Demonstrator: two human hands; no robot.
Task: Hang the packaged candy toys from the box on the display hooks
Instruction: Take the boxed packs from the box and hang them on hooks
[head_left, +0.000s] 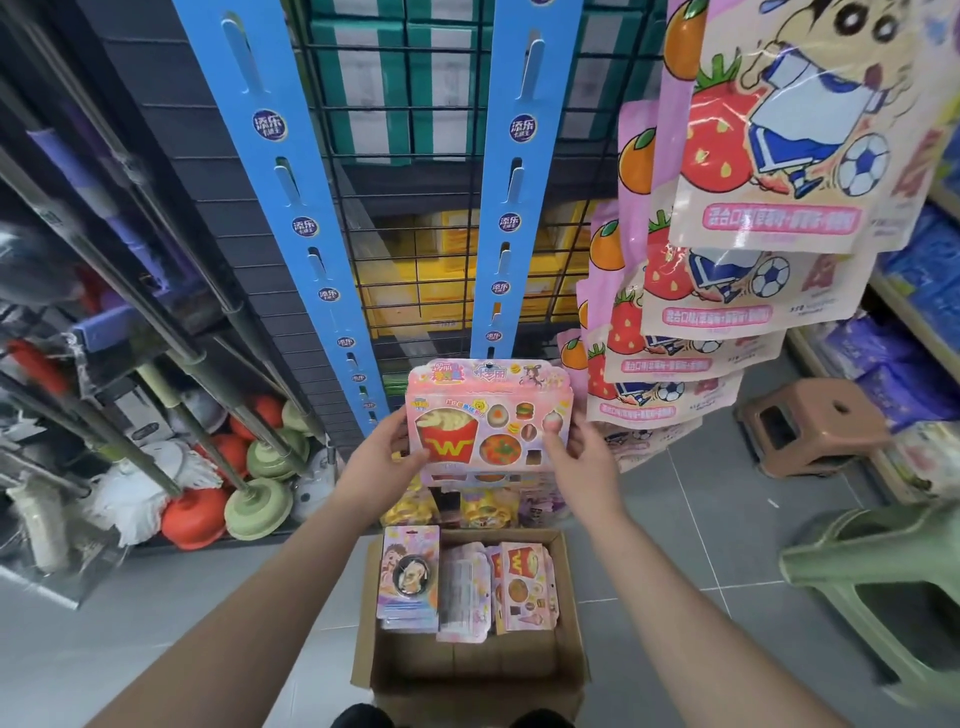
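The held candy toy pack (488, 415) covers the lower end of the right blue hanging strip (511, 208), so any hook there cannot be seen. Below the pack, the hanging yellow and purple packs (483, 506) are mostly hidden and blurred. The cardboard box (569, 597) is partly covered by both forearms. Small print on the pack is too small to read.

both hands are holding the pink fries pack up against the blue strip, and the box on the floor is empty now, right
Not quite: the head view shows the cardboard box is not empty; several packs stand inside. Left hand and right hand do hold the pink fries pack at the blue strip.
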